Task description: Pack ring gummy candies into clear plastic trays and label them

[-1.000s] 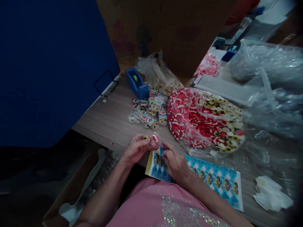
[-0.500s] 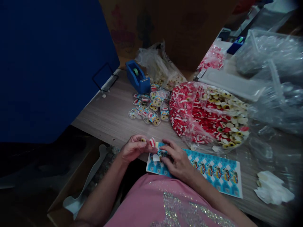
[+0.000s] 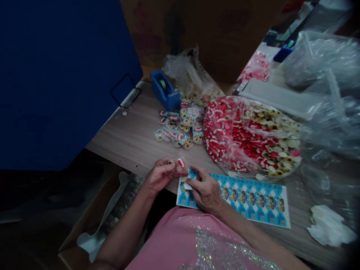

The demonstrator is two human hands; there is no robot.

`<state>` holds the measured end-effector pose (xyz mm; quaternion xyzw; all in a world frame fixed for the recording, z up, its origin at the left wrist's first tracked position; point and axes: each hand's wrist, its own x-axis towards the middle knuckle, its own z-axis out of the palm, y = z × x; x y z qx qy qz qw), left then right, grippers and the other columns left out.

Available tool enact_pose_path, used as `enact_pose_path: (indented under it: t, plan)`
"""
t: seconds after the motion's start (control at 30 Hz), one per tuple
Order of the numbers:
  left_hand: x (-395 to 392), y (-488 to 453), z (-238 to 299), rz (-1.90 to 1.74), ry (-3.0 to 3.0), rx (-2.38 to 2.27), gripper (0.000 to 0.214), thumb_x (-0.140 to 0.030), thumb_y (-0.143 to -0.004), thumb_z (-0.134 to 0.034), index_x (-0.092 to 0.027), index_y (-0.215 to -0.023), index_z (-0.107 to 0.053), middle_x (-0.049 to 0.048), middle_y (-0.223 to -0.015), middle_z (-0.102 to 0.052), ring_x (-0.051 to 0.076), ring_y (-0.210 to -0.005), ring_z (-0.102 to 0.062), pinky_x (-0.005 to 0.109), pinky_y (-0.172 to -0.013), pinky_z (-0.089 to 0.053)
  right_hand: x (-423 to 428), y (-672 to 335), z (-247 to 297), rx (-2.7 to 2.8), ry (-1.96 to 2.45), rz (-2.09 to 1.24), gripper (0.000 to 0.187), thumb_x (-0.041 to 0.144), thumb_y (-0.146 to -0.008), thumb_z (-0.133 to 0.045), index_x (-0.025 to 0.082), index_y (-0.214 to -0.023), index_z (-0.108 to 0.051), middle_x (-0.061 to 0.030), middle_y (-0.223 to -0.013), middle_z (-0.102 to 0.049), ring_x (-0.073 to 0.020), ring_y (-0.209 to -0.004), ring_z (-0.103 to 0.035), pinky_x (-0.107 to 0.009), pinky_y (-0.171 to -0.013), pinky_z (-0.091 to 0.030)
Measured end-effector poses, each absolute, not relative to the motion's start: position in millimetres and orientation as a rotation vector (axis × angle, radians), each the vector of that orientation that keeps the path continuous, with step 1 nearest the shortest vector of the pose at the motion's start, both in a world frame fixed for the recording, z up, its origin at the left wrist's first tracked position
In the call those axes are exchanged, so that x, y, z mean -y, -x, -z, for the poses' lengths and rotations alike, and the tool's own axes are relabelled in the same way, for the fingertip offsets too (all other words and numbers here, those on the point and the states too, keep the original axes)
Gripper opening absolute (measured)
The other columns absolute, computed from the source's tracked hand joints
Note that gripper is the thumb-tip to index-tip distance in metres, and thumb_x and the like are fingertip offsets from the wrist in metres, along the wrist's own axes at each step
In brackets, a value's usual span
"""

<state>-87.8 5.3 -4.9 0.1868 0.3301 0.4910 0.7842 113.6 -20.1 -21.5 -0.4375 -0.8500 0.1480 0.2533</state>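
Note:
Just over the table's front edge, my left hand (image 3: 159, 176) grips a small clear plastic case (image 3: 181, 162). A red-and-white mouth-shaped piece and a yellowish eye-like piece show in it. My right hand (image 3: 207, 190) rests over the left part of a blue sticker sheet (image 3: 260, 202) printed with rows of colourful cartoon figures. Its thumb and forefinger pinch a sticker (image 3: 188, 186) whose white side shows; whether it is fully off the sheet I cannot tell. Beyond my hands lies a pile of filled clear cases (image 3: 176, 135) wrapped with bright labels.
A plastic bag (image 3: 250, 138) of red-white and yellowish pieces lies right of the pile. Behind stand a blue tape dispenser (image 3: 165, 92) and another bag (image 3: 194, 80). Crumpled white paper (image 3: 329, 225) lies at right, clear packaging (image 3: 337, 101) beyond. An open carton (image 3: 81, 228) stands below left.
My right hand's fingers have closed from a spread pose into a pinch on the sticker. My left hand, with the clear case, has stayed nearly in place. The view has shifted slightly.

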Motion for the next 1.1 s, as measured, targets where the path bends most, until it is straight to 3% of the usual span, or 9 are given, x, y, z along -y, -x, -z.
enact_pose_path:
  t: [0.1, 0.2, 0.3, 0.47, 0.6, 0.77, 1.1]
  plan:
    - [-4.6, 83.4, 4.3, -1.053, -0.420, -0.751, 0.014, -0.021, -0.066, -0.081, -0.013, -0.071, -0.071, 0.0059, -0.074, -0.074, 0.024, -0.076, -0.072, 0.050, -0.089, -0.053, 23.7, -118.7, 26.3, 2.162, 0.981, -0.534, 0.020, 0.012, -0.084, -0.051, 0.020, -0.091, -0.068, -0.0140, -0.127, -0.053, -0.0157, -0.078, -0.059, -0.031, -0.068, -0.052]
    - [-2.9, 78.4, 4.2, -1.038, -0.446, -0.827, 0.019, -0.021, -0.061, -0.084, -0.013, -0.072, -0.072, 0.0061, -0.072, -0.075, 0.020, -0.069, -0.071, 0.039, -0.080, -0.056, 28.6, -123.4, 22.6, 1.913, 0.879, -0.666, 0.021, 0.010, -0.085, -0.048, 0.022, -0.096, -0.062, -0.0110, -0.118, -0.054, -0.0150, -0.079, -0.060, -0.031, -0.068, -0.054]
    - [-1.1, 74.5, 5.0, -1.012, -0.469, -0.903, 0.021, -0.021, -0.060, -0.085, -0.012, -0.074, -0.073, 0.0079, -0.076, -0.076, 0.017, -0.066, -0.071, 0.030, -0.074, -0.056, 32.3, -128.0, 4.2, 1.696, 0.999, -0.665, 0.019, 0.011, -0.087, -0.050, 0.025, -0.096, -0.059, -0.0091, -0.112, -0.056, -0.0183, -0.084, -0.060, -0.038, -0.075, -0.054]
    - [-2.3, 72.2, -1.7, -0.943, -0.523, -0.978, 0.025, -0.022, -0.061, -0.084, -0.011, -0.082, -0.074, 0.0099, -0.083, -0.077, 0.018, -0.070, -0.072, 0.030, -0.077, -0.055, 29.7, -145.9, -53.8, 1.305, 1.077, -0.607, 0.010, 0.019, -0.088, -0.052, 0.026, -0.087, -0.060, -0.0070, -0.118, -0.056, -0.0240, -0.101, -0.058, -0.047, -0.088, -0.049]
    - [-12.3, 62.2, -19.5, -0.854, -0.616, -0.917, 0.019, -0.020, -0.065, -0.080, -0.012, -0.080, -0.073, 0.0098, -0.089, -0.076, 0.016, -0.069, -0.071, 0.029, -0.074, -0.054, 17.6, -165.9, -81.0, 1.621, 1.159, -0.778, 0.009, 0.021, -0.086, -0.058, 0.026, -0.082, -0.064, -0.0055, -0.132, -0.054, -0.0289, -0.122, -0.050, -0.052, -0.099, -0.044]
    - [-25.2, 33.2, -39.8, -0.755, -0.727, -0.746, 0.014, -0.011, -0.067, -0.072, -0.015, -0.081, -0.073, 0.0042, -0.075, -0.074, 0.014, -0.067, -0.067, 0.026, -0.070, -0.052, 4.0, -173.2, -67.5, 1.692, 1.137, -0.961, 0.010, 0.021, -0.084, -0.058, 0.021, -0.081, -0.067, -0.0078, -0.120, -0.062, -0.0247, -0.113, -0.058, -0.046, -0.097, -0.048]
    - [-25.1, -3.2, -43.1, -0.643, -0.758, -0.700, 0.012, -0.012, -0.068, -0.068, -0.016, -0.079, -0.073, 0.0038, -0.076, -0.070, 0.014, -0.070, -0.064, 0.027, -0.073, -0.049, 12.8, -191.1, -58.7, 1.687, 1.230, -0.782, 0.010, 0.017, -0.084, -0.057, 0.022, -0.083, -0.065, -0.0066, -0.111, -0.065, -0.0231, -0.109, -0.059, -0.041, -0.095, -0.046]
